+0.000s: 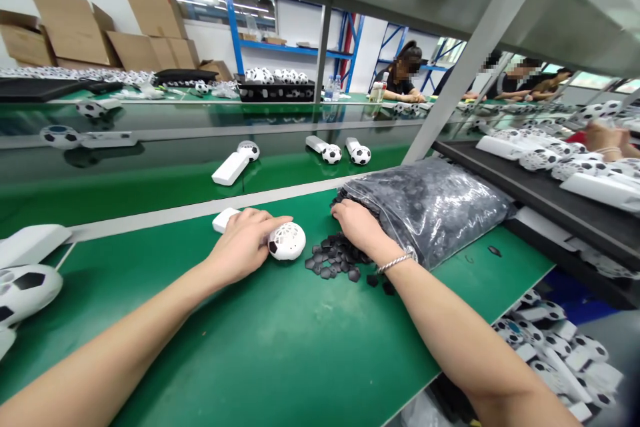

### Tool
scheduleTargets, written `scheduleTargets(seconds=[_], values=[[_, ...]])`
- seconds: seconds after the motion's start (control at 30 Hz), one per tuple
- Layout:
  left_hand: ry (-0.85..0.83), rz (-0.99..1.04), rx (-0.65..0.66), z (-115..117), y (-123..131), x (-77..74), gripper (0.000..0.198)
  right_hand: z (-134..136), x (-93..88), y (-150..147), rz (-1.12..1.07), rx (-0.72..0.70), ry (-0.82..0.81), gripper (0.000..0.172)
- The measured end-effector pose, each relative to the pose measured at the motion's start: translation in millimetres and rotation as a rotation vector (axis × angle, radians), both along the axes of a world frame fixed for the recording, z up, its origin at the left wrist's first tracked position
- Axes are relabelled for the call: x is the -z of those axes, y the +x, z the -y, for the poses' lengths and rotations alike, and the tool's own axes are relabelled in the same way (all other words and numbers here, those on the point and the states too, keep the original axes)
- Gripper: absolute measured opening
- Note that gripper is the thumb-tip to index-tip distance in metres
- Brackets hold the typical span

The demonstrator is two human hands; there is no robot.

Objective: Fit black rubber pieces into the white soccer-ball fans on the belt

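My left hand (245, 242) lies closed over a white handheld fan (286, 241) with a football-shaped head, holding it flat on the green table (250, 340). The fan's white handle end pokes out behind my fingers. My right hand (356, 228) rests, fingers curled down, on a heap of small black plastic pieces (334, 260) spilling from the mouth of a clear plastic bag (430, 207). Its fingertips are hidden among the pieces, so whether it grips one is unclear. A silver bracelet is on that wrist.
Finished football fans (235, 163) lie on the green conveyor belt behind. More fans sit at the left edge (25, 287), on the right tray (540, 157) and in a bin (555, 347) below. Other people sit at the far tables. A slanted metal post (465, 73) rises on the right.
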State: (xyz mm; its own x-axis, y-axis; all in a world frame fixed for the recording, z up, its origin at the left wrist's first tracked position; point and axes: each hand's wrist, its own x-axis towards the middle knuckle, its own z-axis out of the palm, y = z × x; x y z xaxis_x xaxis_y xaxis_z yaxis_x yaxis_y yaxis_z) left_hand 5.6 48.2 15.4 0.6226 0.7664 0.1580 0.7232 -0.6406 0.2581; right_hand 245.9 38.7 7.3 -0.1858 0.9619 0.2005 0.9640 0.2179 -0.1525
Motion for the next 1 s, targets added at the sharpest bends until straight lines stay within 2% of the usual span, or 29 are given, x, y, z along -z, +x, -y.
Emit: scheduleTargets(seconds=[0.07,0.17,0.27,0.33,0.43,0.6,0.67,0.8,0.93,1.0], values=[[0.0,0.025,0.009,-2,-1,1.8,0.061,7,-5.6,-5,-0.19,-0.113,0.022,0.014],[-0.034,0.052,0.027,-5,-3,3.4,0.061,20,-13.7,-16,-0.5,-0.379,0.057,0.009],[-0.091,0.066,0.07,-4,-4,2.8,0.062,29,-16.6,-27,-0.549,-0.591,0.061,0.018],[-0.117,0.08,0.074,-2,-2,1.8,0.066,31,-16.2,-32,-0.517,-0.648,0.07,0.018],[-0.131,0.106,0.026,1,3,0.6,0.074,32,-15.2,-39,-0.482,-0.658,0.092,0.011],[-0.142,0.148,-0.037,6,9,-1.9,0.066,31,-10.1,-49,-0.571,-0.587,0.076,0.007],[-0.151,0.154,-0.036,7,9,-3.1,0.063,29,-4.5,-51,-0.648,-0.517,0.077,0.012],[-0.142,0.179,-0.056,9,10,-3.3,0.062,26,7.0,-53,-0.755,-0.415,0.008,0.033],[-0.153,0.212,-0.065,10,12,-1.6,0.054,24,5.7,-51,-0.798,-0.382,-0.103,0.032],[-0.172,0.23,-0.037,9,10,-0.8,0.054,24,-0.1,-45,-0.795,-0.352,-0.134,0.024]])
